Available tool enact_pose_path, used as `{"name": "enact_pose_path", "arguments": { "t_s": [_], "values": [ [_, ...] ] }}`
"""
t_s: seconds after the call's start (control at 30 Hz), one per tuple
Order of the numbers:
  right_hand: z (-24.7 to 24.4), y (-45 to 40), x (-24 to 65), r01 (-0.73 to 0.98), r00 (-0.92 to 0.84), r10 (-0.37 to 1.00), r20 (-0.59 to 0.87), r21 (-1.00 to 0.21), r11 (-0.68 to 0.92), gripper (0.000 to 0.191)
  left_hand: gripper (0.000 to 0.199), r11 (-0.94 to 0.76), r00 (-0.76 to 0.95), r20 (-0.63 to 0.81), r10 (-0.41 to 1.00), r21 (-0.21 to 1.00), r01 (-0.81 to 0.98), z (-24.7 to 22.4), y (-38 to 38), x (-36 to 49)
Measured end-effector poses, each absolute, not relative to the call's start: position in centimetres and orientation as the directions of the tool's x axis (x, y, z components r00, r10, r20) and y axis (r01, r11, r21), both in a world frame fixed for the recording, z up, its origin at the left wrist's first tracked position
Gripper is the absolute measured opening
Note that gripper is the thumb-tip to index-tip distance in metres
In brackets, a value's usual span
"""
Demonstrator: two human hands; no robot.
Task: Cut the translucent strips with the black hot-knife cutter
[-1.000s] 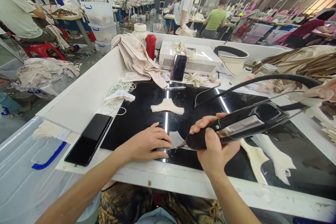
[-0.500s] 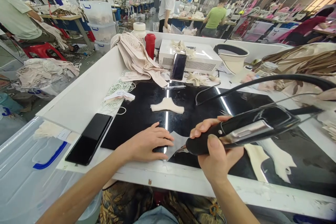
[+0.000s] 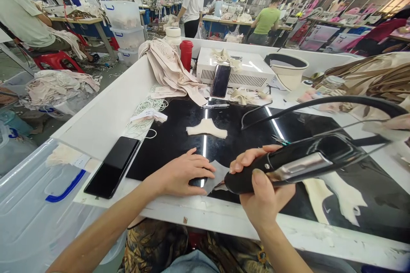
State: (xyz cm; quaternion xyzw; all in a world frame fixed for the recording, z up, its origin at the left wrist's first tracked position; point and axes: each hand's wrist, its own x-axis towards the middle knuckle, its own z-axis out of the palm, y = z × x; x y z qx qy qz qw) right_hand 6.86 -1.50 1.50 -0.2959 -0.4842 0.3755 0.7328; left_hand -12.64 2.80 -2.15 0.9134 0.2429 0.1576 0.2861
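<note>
My left hand (image 3: 184, 173) lies flat with its fingers stretched out, fingertips at the left side of a thin pale grey piece (image 3: 218, 172). In my right hand (image 3: 264, 190) is a black corded hand tool (image 3: 297, 162) with a metal lever along its side. Its narrow metal tip points down-left and is at the pale piece; whether it touches is hard to tell. Farther up the black mat (image 3: 166, 136) lies a cream cut fabric piece (image 3: 207, 128). To the right of my right hand are a cream fabric strip (image 3: 317, 198) and a white shaped piece (image 3: 344, 198).
A phone (image 3: 112, 167) lies at the left edge; another phone (image 3: 221, 81) leans on a white vented box (image 3: 237, 68). Beige fabric (image 3: 173, 70), a red bottle (image 3: 185, 54) and a round bin (image 3: 288, 70) stand behind. Small scissors (image 3: 280, 140) lie beyond the tool, whose cable arches rightward.
The tool in my right hand has shifted slightly left over the pale piece. My left hand keeps its place on it. A person in white in the background has moved left.
</note>
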Motion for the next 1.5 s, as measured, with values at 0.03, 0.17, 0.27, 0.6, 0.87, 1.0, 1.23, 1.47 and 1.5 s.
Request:
{"name": "enact_pose_path", "arguments": {
  "t_s": [0.03,0.17,0.27,0.6,0.87,1.0,1.23,1.47,1.5],
  "values": [
    [1.5,-1.6,6.8,-0.270,0.244,0.836,0.491,-0.794,0.545,0.032,0.043,-0.719,0.833,0.150,0.533,0.600,0.352,-2.1,2.8,-12.6],
    [1.2,-2.1,6.2,-0.286,0.211,0.837,0.506,-0.786,0.548,0.034,0.046,-0.723,0.836,0.154,0.527,0.598,0.346,-2.2,2.8,-12.6],
    [1.1,-2.2,6.0,-0.303,0.211,0.839,0.502,-0.782,0.544,0.032,0.046,-0.729,0.840,0.155,0.520,0.593,0.341,-2.3,2.9,-12.6],
    [2.8,-0.4,9.1,-0.207,0.439,0.760,0.479,-0.769,0.604,0.032,0.025,-0.740,0.807,0.230,0.543,0.586,0.331,-1.8,2.2,-12.2],
    [2.0,0.1,9.7,-0.161,0.449,0.750,0.486,-0.781,0.603,0.034,0.049,-0.781,0.873,0.128,0.470,0.521,0.344,-2.5,2.0,-11.0],
    [1.5,-0.1,9.5,-0.128,0.434,0.755,0.491,-0.796,0.591,0.034,0.048,-0.790,0.876,0.138,0.463,0.513,0.336,-2.5,2.2,-11.2],
    [1.0,0.0,9.4,-0.124,0.423,0.748,0.511,-0.785,0.606,0.034,0.043,-0.801,0.881,0.136,0.454,0.494,0.337,-2.5,2.2,-11.1],
    [1.4,0.0,10.0,-0.097,0.442,0.752,0.489,-0.807,0.582,0.033,0.041,-0.808,0.876,0.158,0.455,0.487,0.332,-2.2,2.1,-11.1],
    [1.5,0.1,10.2,-0.091,0.464,0.744,0.481,-0.809,0.580,0.033,0.041,-0.807,0.877,0.154,0.455,0.487,0.333,-2.2,2.1,-11.1]
  ]
}}
